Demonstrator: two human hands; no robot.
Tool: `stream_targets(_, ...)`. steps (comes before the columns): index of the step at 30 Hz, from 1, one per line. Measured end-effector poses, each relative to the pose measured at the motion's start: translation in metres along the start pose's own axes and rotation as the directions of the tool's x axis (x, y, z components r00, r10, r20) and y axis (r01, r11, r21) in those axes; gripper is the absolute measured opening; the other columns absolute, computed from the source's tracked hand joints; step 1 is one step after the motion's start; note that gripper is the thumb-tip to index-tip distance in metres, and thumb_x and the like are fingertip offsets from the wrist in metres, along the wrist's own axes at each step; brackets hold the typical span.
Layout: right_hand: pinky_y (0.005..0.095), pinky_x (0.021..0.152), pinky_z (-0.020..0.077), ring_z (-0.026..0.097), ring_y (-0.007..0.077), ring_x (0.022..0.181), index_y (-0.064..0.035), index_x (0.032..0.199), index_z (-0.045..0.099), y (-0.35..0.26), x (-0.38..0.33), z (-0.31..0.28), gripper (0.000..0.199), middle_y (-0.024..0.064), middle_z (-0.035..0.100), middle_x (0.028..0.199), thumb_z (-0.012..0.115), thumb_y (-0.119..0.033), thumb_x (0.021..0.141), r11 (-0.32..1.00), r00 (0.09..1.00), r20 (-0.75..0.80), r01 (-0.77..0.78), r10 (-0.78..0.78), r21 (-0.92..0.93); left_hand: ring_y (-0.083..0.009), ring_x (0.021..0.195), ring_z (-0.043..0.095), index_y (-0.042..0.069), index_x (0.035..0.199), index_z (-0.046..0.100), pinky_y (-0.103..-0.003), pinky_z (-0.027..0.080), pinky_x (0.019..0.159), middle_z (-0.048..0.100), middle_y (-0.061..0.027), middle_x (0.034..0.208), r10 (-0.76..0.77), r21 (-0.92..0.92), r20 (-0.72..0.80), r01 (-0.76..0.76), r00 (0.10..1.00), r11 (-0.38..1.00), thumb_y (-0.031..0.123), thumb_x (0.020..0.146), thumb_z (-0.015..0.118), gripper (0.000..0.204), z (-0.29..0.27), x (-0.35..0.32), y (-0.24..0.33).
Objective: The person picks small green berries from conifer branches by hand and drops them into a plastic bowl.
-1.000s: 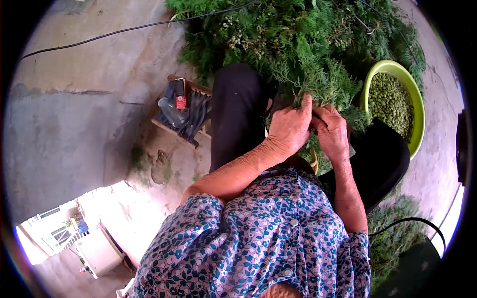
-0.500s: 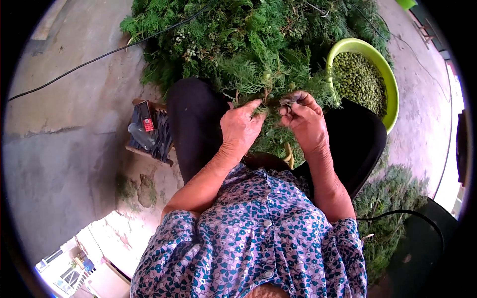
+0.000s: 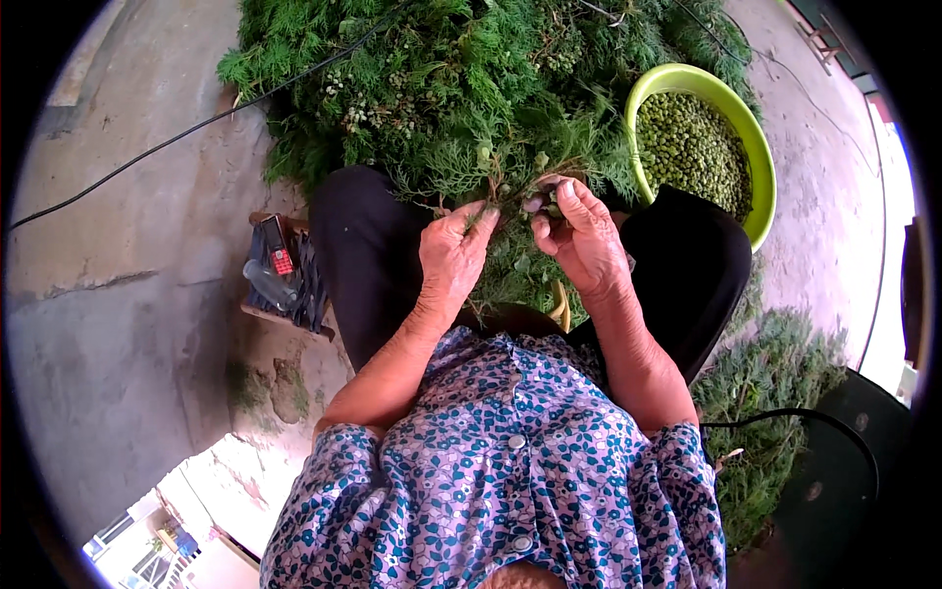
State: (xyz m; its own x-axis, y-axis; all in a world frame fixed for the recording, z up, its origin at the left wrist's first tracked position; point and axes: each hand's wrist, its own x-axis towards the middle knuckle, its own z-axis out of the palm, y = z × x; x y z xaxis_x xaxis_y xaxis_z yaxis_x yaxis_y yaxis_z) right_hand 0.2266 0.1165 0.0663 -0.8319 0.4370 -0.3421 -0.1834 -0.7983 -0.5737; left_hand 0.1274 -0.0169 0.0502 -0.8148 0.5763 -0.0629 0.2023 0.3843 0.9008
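Observation:
My left hand (image 3: 453,257) pinches the stem of a feathery green conifer sprig (image 3: 456,172) above my lap. Close beside it on the right, my right hand (image 3: 592,240) is closed, its darkened fingertips bunched around small green cones at the sprig's twigs; how many it holds is hidden. A few round green cones (image 3: 541,160) show on the sprig near both hands. Beyond my knees rises a large heap of conifer branches (image 3: 422,69), dotted with pale cones. A lime-green basin (image 3: 764,182) full of small green cones (image 3: 692,147) stands by my right knee.
On a low stool (image 3: 257,306) at the left lie a red phone (image 3: 281,260) and a clear bottle (image 3: 270,285). A black cable (image 3: 147,157) crosses the floor onto the heap. More cut greenery (image 3: 760,407) lies at the lower right, beside another black cable (image 3: 834,420).
Both hands have shifted slightly left with the sprig. My right fingers have turned and closed in on the twigs. The whole view has shifted a little.

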Motion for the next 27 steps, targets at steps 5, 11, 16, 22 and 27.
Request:
stream_targets(5, 0.0215, 0.042, 0.0359, 0.050, 0.0105, 0.052, -0.0034, 0.092, 0.056, 0.001, 0.002, -0.002, 0.012, 0.0069, 0.060, 0.077, 0.055, -0.013, 0.085, 0.986, 0.999, -0.038, 0.004, -0.011, -0.167, -0.0211, 0.058, 0.061, 0.004, 0.094, 0.065, -0.028, 0.046, 0.056, 0.063, -0.0125, 0.068, 0.107, 0.123, -0.041, -0.101, 0.993, 0.987, 0.022, 0.077, 0.064, 0.024, -0.001, 0.000, 0.003)
stream_targets(11, 0.0229, 0.044, 0.0400, 0.049, 0.0078, 0.047, 0.0034, 0.095, 0.059, 0.016, 0.006, 0.005, 0.020, 0.0054, 0.055, 0.060, 0.060, -0.010, 0.081, 0.460, 0.929, 0.052, 0.229, -0.366, -0.858, -0.0228, 0.066, 0.064, 0.007, 0.095, 0.065, -0.028, 0.049, 0.059, 0.064, -0.0132, 0.078, 0.231, 0.154, -0.057, -0.220, 0.971, 0.963, 0.018, 0.074, 0.066, 0.023, 0.005, -0.005, 0.002)
stream_targets(16, 0.0239, 0.041, 0.0404, 0.049, 0.0086, 0.044, 0.0031, 0.097, 0.058, 0.005, 0.004, 0.013, 0.024, 0.0066, 0.057, 0.062, 0.062, -0.011, 0.079, 0.534, 0.997, -0.052, -0.014, -0.056, -0.846, -0.0238, 0.068, 0.064, 0.008, 0.096, 0.065, -0.027, 0.049, 0.059, 0.064, -0.0122, 0.081, 0.232, 0.236, -0.016, -0.222, 0.973, 0.946, 0.014, 0.073, 0.065, 0.023, 0.003, -0.008, 0.006)
stream_targets(22, 0.0217, 0.041, 0.0403, 0.050, 0.0083, 0.049, -0.0006, 0.090, 0.057, 0.025, -0.003, 0.017, 0.016, 0.0038, 0.057, 0.066, 0.064, -0.005, 0.076, 0.641, 0.936, -0.090, 0.161, -0.340, -0.751, -0.0246, 0.067, 0.063, 0.009, 0.097, 0.065, -0.028, 0.049, 0.058, 0.064, -0.0120, 0.080, 0.220, 0.200, -0.020, -0.212, 0.975, 0.957, 0.013, 0.074, 0.063, 0.023, 0.006, -0.008, 0.002)
stream_targets(27, 0.0242, 0.039, 0.0371, 0.046, 0.0113, 0.048, -0.0052, 0.089, 0.054, 0.020, -0.005, 0.023, 0.009, 0.0010, 0.053, 0.068, 0.058, -0.005, 0.081, 0.872, 0.953, -0.262, 0.007, -0.154, -0.489, -0.0093, 0.066, 0.058, 0.002, 0.102, 0.061, -0.022, 0.046, 0.060, 0.065, -0.0092, 0.077, 0.140, 0.157, 0.040, -0.145, 0.989, 0.977, 0.004, 0.078, 0.061, 0.025, 0.007, -0.008, 0.019)
